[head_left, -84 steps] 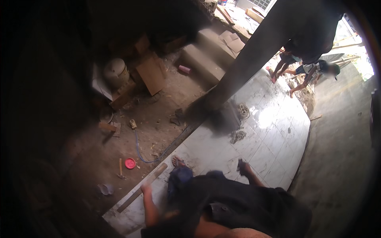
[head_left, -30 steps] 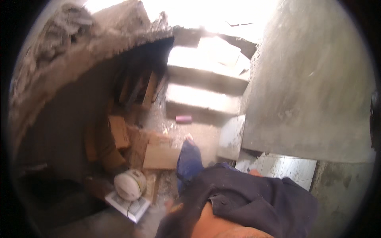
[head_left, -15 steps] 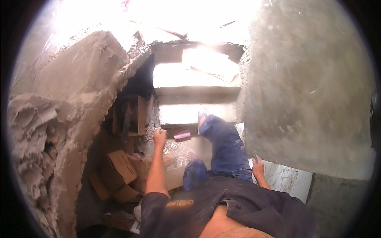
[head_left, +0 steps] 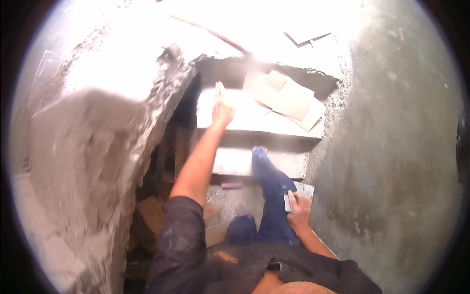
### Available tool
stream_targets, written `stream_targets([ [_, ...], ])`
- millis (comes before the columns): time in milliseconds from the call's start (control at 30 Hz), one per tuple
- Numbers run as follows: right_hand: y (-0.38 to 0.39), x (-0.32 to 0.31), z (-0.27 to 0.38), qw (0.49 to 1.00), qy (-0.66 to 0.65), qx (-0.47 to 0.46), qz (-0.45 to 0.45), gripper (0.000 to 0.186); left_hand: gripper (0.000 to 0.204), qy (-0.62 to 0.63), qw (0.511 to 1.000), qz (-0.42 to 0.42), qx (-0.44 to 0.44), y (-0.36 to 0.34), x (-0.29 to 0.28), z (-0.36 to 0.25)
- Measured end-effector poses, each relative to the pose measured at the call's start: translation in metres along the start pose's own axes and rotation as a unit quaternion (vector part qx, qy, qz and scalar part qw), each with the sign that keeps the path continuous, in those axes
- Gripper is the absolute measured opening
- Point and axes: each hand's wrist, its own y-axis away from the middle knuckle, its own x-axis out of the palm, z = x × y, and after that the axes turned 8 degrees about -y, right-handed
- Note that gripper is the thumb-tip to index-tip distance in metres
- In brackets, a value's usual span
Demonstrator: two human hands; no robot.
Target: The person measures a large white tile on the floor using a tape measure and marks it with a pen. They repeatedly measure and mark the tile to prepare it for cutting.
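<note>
My left hand (head_left: 223, 109) is stretched far forward with flat fingers and nothing in it, over the front edge of a pale concrete step (head_left: 254, 122). Whether it touches the step is unclear. My right hand (head_left: 299, 213) is down by my thigh, gripping a small flat pale rectangular piece (head_left: 299, 192). My leg in blue trousers (head_left: 267, 181) is set on the lower step (head_left: 245, 161), the foot at its edge.
Loose pale tiles (head_left: 289, 98) lie stacked on the upper step. A smooth grey concrete wall (head_left: 391, 147) stands at right, a rough broken wall (head_left: 98, 147) at left. A small pink object (head_left: 231, 185) and cardboard scraps (head_left: 152, 210) lie below the steps.
The view has tilted up the stairs. My left arm has reached forward and up from near the pink object to the higher step. My leg has moved up onto the lower step.
</note>
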Motion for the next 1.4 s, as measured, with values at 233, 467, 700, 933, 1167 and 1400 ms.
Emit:
stream_targets([
  [233, -0.106, -0.028, -0.029, 0.996, -0.021, 0.065, 0.054, 0.051, 0.057, -0.385, 0.923, 0.017, -0.004, -0.287, 0.026, 0.058],
  [467, -0.179, -0.040, -0.057, 0.978, -0.038, 0.171, 0.118, 0.052, 0.073, -0.351, 0.917, -0.074, -0.175, -0.377, 0.061, 0.089],
  [700, -0.362, -0.001, -0.045, 0.971, -0.038, 0.226, 0.070, 0.044, 0.074, -0.446, 0.874, -0.017, -0.192, -0.385, 0.059, 0.095],
  [933, -0.833, 0.063, -0.008, 0.988, -0.112, 0.026, -0.101, 0.051, 0.077, -0.389, 0.898, 0.013, -0.204, -0.389, 0.044, 0.089],
  [1167, -1.082, 0.126, 0.006, 0.994, 0.049, 0.094, 0.041, 0.071, 0.074, -0.366, 0.906, 0.048, -0.205, -0.398, 0.045, 0.087],
  [1400, -1.095, 0.139, 0.047, 0.989, 0.111, 0.067, 0.065, 0.077, 0.068, -0.355, 0.910, 0.040, -0.211, -0.396, 0.041, 0.088],
])
